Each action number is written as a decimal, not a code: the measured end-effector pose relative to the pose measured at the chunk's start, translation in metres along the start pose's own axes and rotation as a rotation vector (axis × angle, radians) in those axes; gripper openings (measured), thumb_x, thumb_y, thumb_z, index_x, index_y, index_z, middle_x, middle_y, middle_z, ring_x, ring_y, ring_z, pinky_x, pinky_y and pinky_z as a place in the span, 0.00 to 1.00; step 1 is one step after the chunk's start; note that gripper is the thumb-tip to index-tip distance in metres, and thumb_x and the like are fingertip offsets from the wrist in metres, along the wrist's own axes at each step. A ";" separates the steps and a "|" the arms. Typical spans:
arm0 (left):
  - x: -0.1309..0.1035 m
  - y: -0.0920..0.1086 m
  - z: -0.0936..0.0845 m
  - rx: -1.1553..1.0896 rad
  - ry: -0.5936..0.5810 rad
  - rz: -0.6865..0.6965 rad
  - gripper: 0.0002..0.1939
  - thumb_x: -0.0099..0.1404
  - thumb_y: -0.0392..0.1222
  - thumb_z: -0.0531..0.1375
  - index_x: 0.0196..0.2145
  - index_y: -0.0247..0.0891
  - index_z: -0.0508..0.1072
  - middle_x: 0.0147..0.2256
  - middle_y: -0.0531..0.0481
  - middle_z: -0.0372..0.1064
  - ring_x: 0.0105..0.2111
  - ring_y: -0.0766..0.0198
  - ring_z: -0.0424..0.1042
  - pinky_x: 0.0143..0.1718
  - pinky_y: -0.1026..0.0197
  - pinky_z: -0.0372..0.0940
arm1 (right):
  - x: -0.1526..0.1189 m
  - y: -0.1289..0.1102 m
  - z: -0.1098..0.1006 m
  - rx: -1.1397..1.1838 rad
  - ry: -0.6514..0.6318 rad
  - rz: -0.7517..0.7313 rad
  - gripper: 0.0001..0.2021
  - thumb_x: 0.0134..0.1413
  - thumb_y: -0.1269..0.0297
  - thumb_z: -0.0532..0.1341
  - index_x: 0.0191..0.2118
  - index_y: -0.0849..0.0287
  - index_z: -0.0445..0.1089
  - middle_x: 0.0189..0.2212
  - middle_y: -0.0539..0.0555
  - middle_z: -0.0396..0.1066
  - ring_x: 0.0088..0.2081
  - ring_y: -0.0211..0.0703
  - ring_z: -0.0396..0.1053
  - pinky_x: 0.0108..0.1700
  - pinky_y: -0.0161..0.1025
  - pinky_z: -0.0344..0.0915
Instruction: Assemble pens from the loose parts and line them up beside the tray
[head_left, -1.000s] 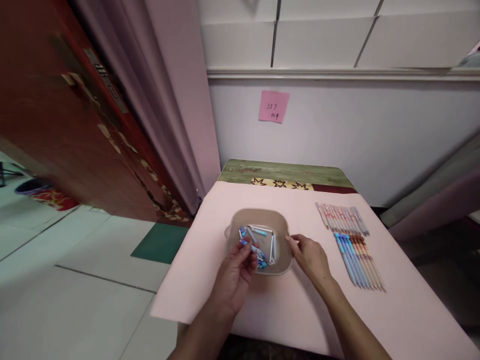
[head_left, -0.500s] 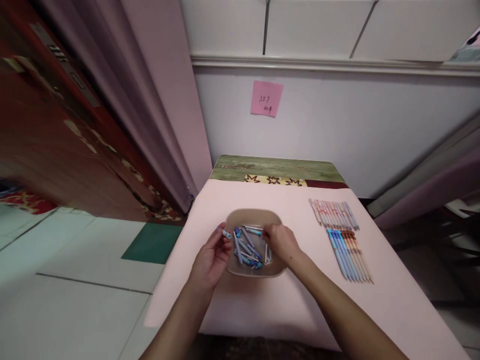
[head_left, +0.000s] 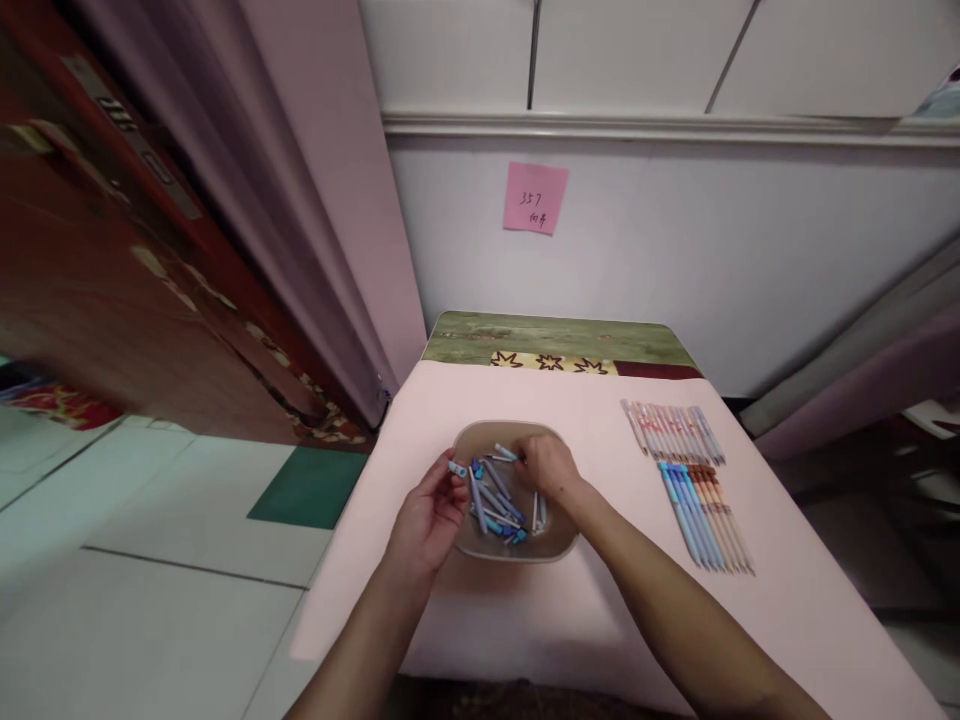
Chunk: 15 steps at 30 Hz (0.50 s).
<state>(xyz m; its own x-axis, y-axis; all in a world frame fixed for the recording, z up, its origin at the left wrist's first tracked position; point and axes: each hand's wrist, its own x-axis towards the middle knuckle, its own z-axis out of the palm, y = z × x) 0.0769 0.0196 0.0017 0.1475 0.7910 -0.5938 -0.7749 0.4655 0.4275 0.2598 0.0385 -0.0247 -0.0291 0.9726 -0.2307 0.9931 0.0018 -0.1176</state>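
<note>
A brownish plastic bin [head_left: 517, 556] stands on the table, with several blue and pale pen parts [head_left: 491, 500] lying loose inside. Just over its left rim, my left hand [head_left: 431, 510] is closed on a short light-blue pen part [head_left: 457, 468], held between thumb and fingers. My right hand [head_left: 546, 468] reaches into the bin's right side. Its fingers pinch a slim pen piece with a light-blue end [head_left: 506, 453], which points up and to the left. The fingertips of the right hand are partly hidden by the hand itself.
On the right of the pink-covered table [head_left: 600, 610] lie a row of blue and brown-topped pens [head_left: 705, 520] and, behind it, a row of pale clear pens [head_left: 673, 432]. A pink note [head_left: 535, 198] is stuck on the wall. A wooden door [head_left: 150, 280] stands at left.
My right hand has shifted slightly left in the bin, and the light-blue-ended piece at its fingers has lifted and tilted. My left hand keeps its hold, nearly still.
</note>
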 end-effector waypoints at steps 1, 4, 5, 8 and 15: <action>0.000 0.000 0.000 -0.001 0.001 -0.006 0.08 0.65 0.28 0.53 0.36 0.30 0.72 0.25 0.48 0.68 0.20 0.72 0.66 0.18 0.71 0.63 | -0.003 0.002 -0.003 -0.002 0.004 0.002 0.13 0.59 0.63 0.54 0.42 0.60 0.74 0.39 0.60 0.76 0.43 0.49 0.73 0.42 0.38 0.66; 0.000 0.001 0.000 -0.009 -0.012 -0.018 0.08 0.65 0.29 0.53 0.35 0.30 0.72 0.25 0.48 0.68 0.20 0.72 0.65 0.18 0.71 0.62 | -0.019 0.004 -0.004 -0.015 -0.001 0.007 0.13 0.59 0.64 0.53 0.41 0.62 0.74 0.39 0.63 0.76 0.42 0.51 0.74 0.42 0.40 0.66; 0.000 0.001 0.001 -0.011 -0.018 -0.017 0.08 0.65 0.29 0.53 0.35 0.30 0.72 0.25 0.48 0.68 0.20 0.72 0.65 0.18 0.71 0.62 | -0.024 0.003 -0.002 -0.018 -0.010 0.003 0.13 0.59 0.65 0.54 0.41 0.63 0.74 0.39 0.64 0.76 0.42 0.52 0.74 0.42 0.40 0.67; 0.000 0.002 0.004 -0.008 -0.036 -0.011 0.08 0.65 0.29 0.54 0.34 0.29 0.73 0.26 0.47 0.69 0.20 0.72 0.65 0.18 0.71 0.62 | -0.036 -0.003 0.006 -0.022 -0.049 -0.017 0.11 0.57 0.67 0.56 0.37 0.63 0.76 0.36 0.65 0.76 0.39 0.52 0.75 0.40 0.40 0.67; -0.001 -0.005 0.003 0.004 -0.072 -0.080 0.07 0.65 0.29 0.53 0.33 0.28 0.72 0.28 0.45 0.70 0.21 0.73 0.66 0.19 0.72 0.63 | -0.013 0.000 0.012 -0.022 -0.036 0.044 0.13 0.59 0.72 0.53 0.41 0.65 0.75 0.39 0.66 0.76 0.42 0.50 0.74 0.42 0.38 0.67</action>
<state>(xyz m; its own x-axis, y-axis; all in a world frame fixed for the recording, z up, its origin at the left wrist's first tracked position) 0.0821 0.0179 0.0019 0.2524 0.7779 -0.5755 -0.7564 0.5295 0.3840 0.2589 0.0229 -0.0335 0.0114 0.9628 -0.2700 0.9957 -0.0357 -0.0855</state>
